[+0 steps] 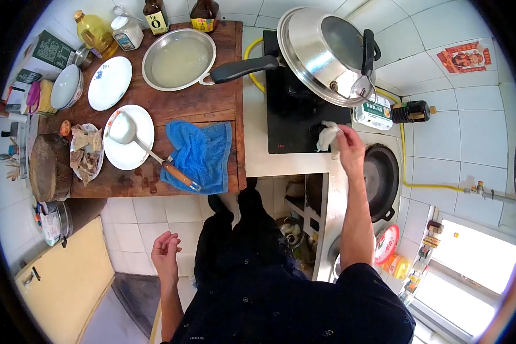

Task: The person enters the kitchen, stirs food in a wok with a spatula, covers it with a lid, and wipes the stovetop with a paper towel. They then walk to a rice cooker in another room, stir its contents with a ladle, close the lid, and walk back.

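Note:
My right hand (351,148) pinches a crumpled white cloth or tissue (328,136) at the front right corner of the black cooktop (286,135). On the cooktop sits a lidded steel wok (312,57), its long black handle pointing left. My left hand (166,250) hangs in the air below the wooden table, fingers curled, with nothing visible in it. Nearest to it on the table (149,182) are a blue towel (203,155) and a ladle (122,128), whose bowl rests on a white plate (140,157) and whose wooden handle lies on the towel.
Pieces of food fill a plate (86,152) beside a round wooden block (50,166). A steel pan of cloudy liquid (179,59) stands near bottles at the back. Right of my right arm are a black pan (380,180) and a yellow hose (427,186).

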Available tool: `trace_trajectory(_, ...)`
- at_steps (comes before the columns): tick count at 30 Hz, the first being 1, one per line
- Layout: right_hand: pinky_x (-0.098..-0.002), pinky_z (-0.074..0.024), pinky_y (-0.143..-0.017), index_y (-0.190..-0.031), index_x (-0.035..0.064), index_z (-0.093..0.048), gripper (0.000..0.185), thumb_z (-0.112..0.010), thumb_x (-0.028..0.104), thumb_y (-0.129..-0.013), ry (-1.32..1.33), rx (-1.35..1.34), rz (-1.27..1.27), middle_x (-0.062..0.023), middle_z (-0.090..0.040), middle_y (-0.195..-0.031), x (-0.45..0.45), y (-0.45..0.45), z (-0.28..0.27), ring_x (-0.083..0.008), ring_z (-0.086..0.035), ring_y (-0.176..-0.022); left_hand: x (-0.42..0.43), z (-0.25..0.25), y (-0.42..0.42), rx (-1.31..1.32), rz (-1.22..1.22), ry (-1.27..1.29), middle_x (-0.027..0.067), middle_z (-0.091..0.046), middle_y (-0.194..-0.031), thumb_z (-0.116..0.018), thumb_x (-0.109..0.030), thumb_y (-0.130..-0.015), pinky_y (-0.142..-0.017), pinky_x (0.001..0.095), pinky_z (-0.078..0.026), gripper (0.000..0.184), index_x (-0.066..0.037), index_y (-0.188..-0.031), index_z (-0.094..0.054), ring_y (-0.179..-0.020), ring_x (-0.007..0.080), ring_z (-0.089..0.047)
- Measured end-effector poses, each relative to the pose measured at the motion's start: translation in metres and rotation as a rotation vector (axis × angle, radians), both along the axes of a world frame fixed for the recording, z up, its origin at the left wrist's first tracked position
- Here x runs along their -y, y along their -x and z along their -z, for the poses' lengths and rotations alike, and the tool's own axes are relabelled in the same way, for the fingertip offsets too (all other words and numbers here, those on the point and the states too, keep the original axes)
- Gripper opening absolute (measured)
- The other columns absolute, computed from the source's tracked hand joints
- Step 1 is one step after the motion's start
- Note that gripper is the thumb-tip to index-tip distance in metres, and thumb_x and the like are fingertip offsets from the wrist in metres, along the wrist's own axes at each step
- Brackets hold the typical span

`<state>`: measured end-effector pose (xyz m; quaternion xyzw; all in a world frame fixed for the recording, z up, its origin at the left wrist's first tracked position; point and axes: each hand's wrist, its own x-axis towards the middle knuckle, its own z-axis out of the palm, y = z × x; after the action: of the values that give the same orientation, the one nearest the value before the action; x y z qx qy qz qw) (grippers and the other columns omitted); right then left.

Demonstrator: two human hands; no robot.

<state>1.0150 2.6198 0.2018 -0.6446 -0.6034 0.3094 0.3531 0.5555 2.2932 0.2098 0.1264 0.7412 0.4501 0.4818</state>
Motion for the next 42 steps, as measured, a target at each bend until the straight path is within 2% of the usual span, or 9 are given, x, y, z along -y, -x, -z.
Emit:
trace_trajectory(2,-0.0223,-0.0478,-0.076,-0.115,0.0022,-0.068,0.024,-0.066,0.011,-0.094,0.045,-0.013,0.042,-0.0005,-0.067,-0.097,-0.002,0.021,0.0,-0.0073,-0.059,-0.083,-0.002,-0.001,0.001,0.001,0.014,0.003,0.0104,-0.068,-0.109,-0.065,-0.011,-0.094,-0.075,0.0256,-0.053,0.031,0.001,-0.121,-0.058,-0.093,0.0139,-0.065)
trace_trajectory(4,-0.0227,-0.0473,-0.074,-0.117,0.0029,-0.067,0.03,-0.071,0.014,-0.089,-0.076,0.292,-0.009,-0.0031,-0.067,-0.099,-0.002,0.033,-0.001,-0.0077,-0.057,-0.08,-0.001,-0.001,0.004,-0.001,0.025,0.006,0.0102,-0.068,-0.109,-0.066,-0.011,-0.094,-0.075,0.0255,-0.053,0.031,0.001,-0.121,-0.058,-0.093,0.0138,-0.065)
trace_trajectory(5,-0.0373,-0.0507,-0.081,-0.116,0.0041,-0.067,0.037,-0.075,0.018,-0.083,-0.055,0.242,0.01,-0.015,-0.067,-0.111,-0.002,0.036,0.001,-0.0298,-0.064,-0.094,-0.001,-0.001,0.004,0.001,0.033,0.005,0.0101,-0.068,-0.109,-0.066,-0.011,-0.094,-0.075,0.0254,-0.053,0.031,0.001,-0.121,-0.058,-0.093,0.0136,-0.065)
trace_trajectory(8,-0.0396,-0.0505,-0.083,-0.116,0.0043,-0.066,0.039,-0.076,0.019,-0.081,-0.167,0.386,-0.069,-0.0152,-0.067,-0.11,0.001,0.043,-0.004,-0.0324,-0.063,-0.097,0.001,0.002,0.006,0.001,0.02,0.013,0.0096,-0.068,-0.108,-0.066,-0.01,-0.093,-0.075,0.0253,-0.053,0.031,0.0,-0.121,-0.058,-0.093,0.0132,-0.064)
trace_trajectory(11,-0.0394,-0.0504,-0.083,-0.114,0.0048,-0.066,0.04,-0.077,0.019,-0.079,-0.144,0.473,-0.036,-0.0152,-0.067,-0.108,0.0,0.047,-0.001,-0.0328,-0.062,-0.096,0.005,0.007,0.006,-0.001,0.036,0.048,0.0093,-0.069,-0.107,-0.067,-0.011,-0.093,-0.075,0.0254,-0.053,0.032,0.0,-0.121,-0.058,-0.093,0.0129,-0.064)
trace_trajectory(21,-0.0392,-0.0508,-0.084,-0.113,0.0046,-0.066,0.038,-0.075,0.016,-0.078,-0.092,0.476,-0.012,-0.015,-0.067,-0.107,-0.001,0.051,0.006,-0.0327,-0.062,-0.097,0.027,0.037,0.003,0.079,0.025,0.132,0.0091,-0.069,-0.107,-0.068,-0.011,-0.092,-0.076,0.0258,-0.053,0.031,-0.001,-0.12,-0.059,-0.093,0.0127,-0.064)
trace_trajectory(24,-0.0366,-0.0528,-0.082,-0.115,0.0026,-0.066,0.037,-0.074,0.013,-0.081,-0.057,0.399,0.02,-0.0165,-0.067,-0.106,-0.001,0.05,0.01,-0.0288,-0.066,-0.094,0.038,0.049,0.005,0.094,0.013,0.176,0.0089,-0.069,-0.107,-0.069,-0.011,-0.091,-0.076,0.0257,-0.053,0.032,-0.002,-0.12,-0.06,-0.093,0.0127,-0.064)
trace_trajectory(33,-0.0294,-0.0509,-0.081,-0.118,0.0018,-0.063,0.038,-0.073,0.013,-0.084,-0.029,0.52,0.017,-0.0134,-0.069,-0.1,0.001,0.065,0.003,-0.0175,-0.065,-0.088,0.062,0.084,0.012,0.107,-0.016,0.273,0.0082,-0.069,-0.106,-0.068,-0.01,-0.092,-0.079,0.0248,-0.052,0.03,-0.002,-0.12,-0.06,-0.096,0.0129,-0.064)
trace_trajectory(42,-0.03,-0.0518,-0.082,-0.119,0.003,-0.063,0.037,-0.071,0.014,-0.084,-0.007,0.511,0.027,-0.0114,-0.07,-0.1,-0.002,0.056,0.015,-0.0166,-0.065,-0.09,0.078,0.103,0.016,0.109,-0.027,0.335,0.0069,-0.069,-0.106,-0.07,-0.012,-0.091,-0.077,0.0237,-0.049,0.031,-0.003,-0.119,-0.06,-0.095,0.0114,-0.062)
